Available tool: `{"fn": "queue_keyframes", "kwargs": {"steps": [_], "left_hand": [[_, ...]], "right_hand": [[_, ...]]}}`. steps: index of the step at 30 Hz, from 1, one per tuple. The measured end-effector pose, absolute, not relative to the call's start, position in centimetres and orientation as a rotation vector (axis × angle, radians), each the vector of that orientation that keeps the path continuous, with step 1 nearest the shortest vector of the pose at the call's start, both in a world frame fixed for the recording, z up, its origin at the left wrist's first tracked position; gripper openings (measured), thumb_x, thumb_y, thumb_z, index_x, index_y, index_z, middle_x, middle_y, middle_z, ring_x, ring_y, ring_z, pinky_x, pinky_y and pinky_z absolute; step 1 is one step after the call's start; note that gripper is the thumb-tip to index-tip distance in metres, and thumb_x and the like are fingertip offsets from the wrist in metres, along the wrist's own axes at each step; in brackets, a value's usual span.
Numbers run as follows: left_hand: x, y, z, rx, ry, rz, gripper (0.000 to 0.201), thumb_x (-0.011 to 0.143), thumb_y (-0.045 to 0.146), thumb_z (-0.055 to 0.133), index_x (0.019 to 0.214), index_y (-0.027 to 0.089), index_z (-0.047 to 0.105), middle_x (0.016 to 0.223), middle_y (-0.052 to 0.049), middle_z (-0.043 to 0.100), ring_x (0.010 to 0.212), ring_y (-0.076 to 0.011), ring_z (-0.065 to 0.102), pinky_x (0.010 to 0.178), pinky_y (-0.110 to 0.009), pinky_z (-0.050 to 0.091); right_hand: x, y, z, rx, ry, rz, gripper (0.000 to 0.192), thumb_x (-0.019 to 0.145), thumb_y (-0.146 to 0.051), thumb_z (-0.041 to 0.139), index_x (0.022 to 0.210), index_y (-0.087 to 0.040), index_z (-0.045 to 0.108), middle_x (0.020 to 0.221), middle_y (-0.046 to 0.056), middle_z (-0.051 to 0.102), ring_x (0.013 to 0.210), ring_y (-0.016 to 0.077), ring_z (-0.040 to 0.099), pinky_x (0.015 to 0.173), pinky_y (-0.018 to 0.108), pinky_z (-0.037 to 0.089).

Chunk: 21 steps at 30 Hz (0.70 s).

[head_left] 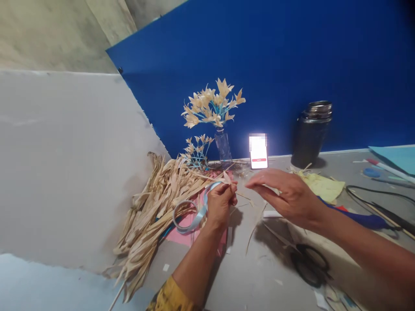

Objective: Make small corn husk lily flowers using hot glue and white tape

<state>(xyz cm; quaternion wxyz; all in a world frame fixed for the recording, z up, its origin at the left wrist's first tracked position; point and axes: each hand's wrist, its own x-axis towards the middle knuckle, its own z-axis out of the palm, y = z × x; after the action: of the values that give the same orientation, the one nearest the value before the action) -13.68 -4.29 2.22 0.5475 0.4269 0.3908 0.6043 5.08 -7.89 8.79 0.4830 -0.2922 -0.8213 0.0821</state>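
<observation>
the left hand (221,201) sits just left of the frame's centre, fingers clenched around a small dried-leaf petal (227,177) that pokes up from the fingertips, together with the free end of a pale blue tape (207,194). the tape curves down and left from the fist to its roll (185,217), which hangs beside the wrist over a pink sheet (186,233) on the grey table (259,276). the right hand (285,192) hovers right of centre, fingers stretched flat toward the left hand; its fingertips look pinched together, though whether they hold anything cannot be told.

a heap of dried leaf strips (152,216) spreads across the lower left. behind the hands, in the middle of the frame, a small glass vase (223,146) holds a spray of leaf flowers (212,103) on blue stems, with a smaller bunch (196,151) lying to its left. a lit phone (258,151) leans on the blue backboard (292,65), and a dark steel flask (311,131) stands to the right. black scissors (308,263) lie in the lower right, below the right forearm, and a yellow paper (324,186) lies beyond the right hand.
</observation>
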Motion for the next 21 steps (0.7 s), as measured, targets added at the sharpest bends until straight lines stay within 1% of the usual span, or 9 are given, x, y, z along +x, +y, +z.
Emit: {"fn": "queue_keyframes", "kwargs": {"steps": [2,5,7,10,12,14,16,18,21], "left_hand": [[-13.6,-4.8,2.1,1.145,0.963,1.439,0.026,0.071,0.040,0.086,0.076,0.016,0.078,0.054,0.005,0.051,0.051,-0.0078,0.040,0.052,-0.023,0.030],[-13.4,-5.8,2.3,1.328,1.001,1.429,0.020,0.074,0.038,0.084,0.076,0.018,0.081,0.062,0.001,0.058,0.055,-0.0091,0.042,0.055,-0.025,0.032],[-13.2,-6.5,2.5,1.360,1.000,1.408,0.020,0.074,0.038,0.084,0.075,0.018,0.082,0.063,0.001,0.057,0.057,-0.0102,0.043,0.056,-0.026,0.033],[-12.8,-7.1,2.7,1.205,0.953,1.318,0.029,0.071,0.044,0.085,0.073,0.016,0.080,0.055,0.002,0.053,0.053,-0.0098,0.043,0.055,-0.026,0.032],[-12.4,-7.3,2.7,1.099,0.917,1.248,0.035,0.068,0.048,0.087,0.074,0.014,0.079,0.055,0.002,0.055,0.050,-0.0091,0.043,0.054,-0.026,0.031],[-12.1,-7.6,2.8,1.106,0.918,1.195,0.036,0.067,0.049,0.088,0.075,0.014,0.079,0.057,0.001,0.056,0.050,-0.0090,0.043,0.053,-0.026,0.032],[-11.8,-8.0,2.9,1.229,0.936,1.175,0.031,0.070,0.045,0.086,0.075,0.015,0.080,0.061,-0.001,0.059,0.054,-0.0109,0.046,0.056,-0.027,0.035],[-11.5,-8.4,3.0,1.394,0.943,1.187,0.022,0.074,0.039,0.084,0.070,0.018,0.079,0.066,-0.003,0.062,0.062,-0.0140,0.051,0.060,-0.028,0.038],[-11.2,-9.0,2.9,1.573,0.917,1.171,0.015,0.079,0.027,0.078,0.066,0.020,0.078,0.070,-0.004,0.062,0.068,-0.0156,0.053,0.063,-0.029,0.039]], "right_hand": [[5.7,-9.8,9.3,-0.895,-1.832,0.323,0.015,0.098,-0.024,0.059,0.101,-0.024,0.074,0.093,0.004,0.077,0.087,0.0199,0.071,0.080,0.032,0.054],[6.2,-11.9,8.3,-1.064,-1.603,0.747,0.025,0.101,-0.038,0.054,0.101,-0.023,0.074,0.067,0.000,0.065,0.059,0.0157,0.061,0.058,0.028,0.050],[6.2,-12.4,6.6,-1.107,-1.496,0.968,0.032,0.099,-0.045,0.055,0.106,-0.020,0.073,0.061,-0.002,0.058,0.054,0.0145,0.055,0.052,0.027,0.046],[5.9,-12.2,4.2,-1.183,-1.359,1.120,0.040,0.097,-0.053,0.058,0.113,-0.019,0.069,0.061,-0.004,0.056,0.051,0.0132,0.051,0.051,0.026,0.043],[5.7,-11.9,3.3,-1.191,-1.297,1.131,0.040,0.094,-0.057,0.062,0.106,-0.020,0.069,0.063,-0.003,0.057,0.053,0.0125,0.050,0.051,0.025,0.042],[5.7,-11.7,3.2,-1.176,-1.253,1.111,0.041,0.089,-0.061,0.067,0.094,-0.020,0.068,0.065,-0.003,0.056,0.055,0.0121,0.049,0.051,0.024,0.040],[5.9,-11.7,3.5,-1.148,-1.217,1.127,0.042,0.085,-0.062,0.071,0.088,-0.020,0.068,0.064,-0.003,0.055,0.055,0.0117,0.047,0.050,0.024,0.037],[6.2,-11.6,3.8,-1.112,-1.196,1.194,0.042,0.083,-0.062,0.073,0.088,-0.020,0.068,0.064,-0.004,0.054,0.054,0.0116,0.045,0.050,0.024,0.037],[6.5,-11.6,3.8,-1.097,-1.221,1.242,0.039,0.081,-0.057,0.077,0.088,-0.020,0.068,0.068,-0.002,0.058,0.060,0.0129,0.049,0.055,0.025,0.040]]}}
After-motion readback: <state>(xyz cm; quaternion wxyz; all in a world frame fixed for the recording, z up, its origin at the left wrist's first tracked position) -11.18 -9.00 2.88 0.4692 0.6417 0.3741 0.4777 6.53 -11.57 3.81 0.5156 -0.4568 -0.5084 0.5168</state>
